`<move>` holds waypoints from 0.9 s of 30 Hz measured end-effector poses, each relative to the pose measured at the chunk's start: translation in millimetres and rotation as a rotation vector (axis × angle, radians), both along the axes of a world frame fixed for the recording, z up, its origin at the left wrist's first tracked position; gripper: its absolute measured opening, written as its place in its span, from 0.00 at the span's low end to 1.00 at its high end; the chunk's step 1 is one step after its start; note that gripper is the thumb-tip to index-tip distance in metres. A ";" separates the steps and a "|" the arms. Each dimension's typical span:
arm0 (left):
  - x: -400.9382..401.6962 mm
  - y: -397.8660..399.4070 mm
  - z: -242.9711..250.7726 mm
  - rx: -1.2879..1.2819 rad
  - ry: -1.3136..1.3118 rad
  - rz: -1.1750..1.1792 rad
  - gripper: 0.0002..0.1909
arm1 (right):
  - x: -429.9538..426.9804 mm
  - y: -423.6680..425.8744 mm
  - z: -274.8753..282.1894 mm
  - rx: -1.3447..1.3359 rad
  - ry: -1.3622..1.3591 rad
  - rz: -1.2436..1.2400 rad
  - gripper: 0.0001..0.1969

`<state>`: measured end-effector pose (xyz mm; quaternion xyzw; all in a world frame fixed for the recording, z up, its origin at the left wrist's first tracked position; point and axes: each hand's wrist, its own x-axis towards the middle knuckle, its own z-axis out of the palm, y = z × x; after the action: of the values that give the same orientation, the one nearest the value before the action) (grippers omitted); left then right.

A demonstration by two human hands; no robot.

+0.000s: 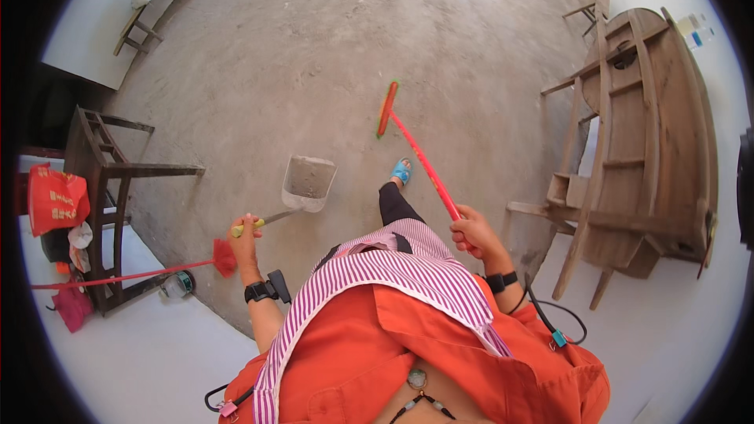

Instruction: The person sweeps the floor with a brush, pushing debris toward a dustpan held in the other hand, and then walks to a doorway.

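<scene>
My left hand point(246, 235) is closed around the yellow grip of a long-handled dustpan point(310, 178), whose grey pan lies low over the concrete floor with some dirt in it. In my right hand point(476, 232) is the red handle of a push broom point(386, 109); its narrow head with green bristles is ahead of me, beyond and to the right of the pan. One foot in a blue sandal point(402, 171) shows between the two tools. A second broom with red bristles point(224, 258) lies just left of my left wrist.
At the left stands a dark wooden table point(118, 171) with a red bag point(58, 199) beside it; a clear jar point(177, 285) is near its legs. Wooden furniture with a round top point(677, 129) leans along the right wall. A bench point(136, 17) bearing plastic bags is at the upper left.
</scene>
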<state>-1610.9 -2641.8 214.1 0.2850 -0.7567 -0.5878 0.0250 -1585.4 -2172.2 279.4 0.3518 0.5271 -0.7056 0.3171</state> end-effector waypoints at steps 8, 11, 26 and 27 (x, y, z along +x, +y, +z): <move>-129.7 47.3 24.8 0.002 -0.022 0.083 0.10 | -223.0 17.0 -92.4 -0.503 -0.063 -0.127 0.06; -166.2 64.4 22.6 -0.018 -0.048 0.011 0.11 | -264.2 23.8 -76.7 -0.321 -0.045 -0.232 0.06; -365.2 132.6 12.0 -0.009 -0.084 -0.472 0.11 | -92.0 124.0 13.0 -0.001 -0.063 -0.758 0.17; -375.4 134.9 6.8 0.005 -0.080 -0.509 0.11 | -94.1 112.1 20.5 0.012 -0.057 -0.795 0.17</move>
<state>-1986.2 -2506.9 220.9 0.1083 -0.8031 -0.5652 -0.1544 -1679.5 -2060.1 299.8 0.5498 0.3449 -0.7601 0.0315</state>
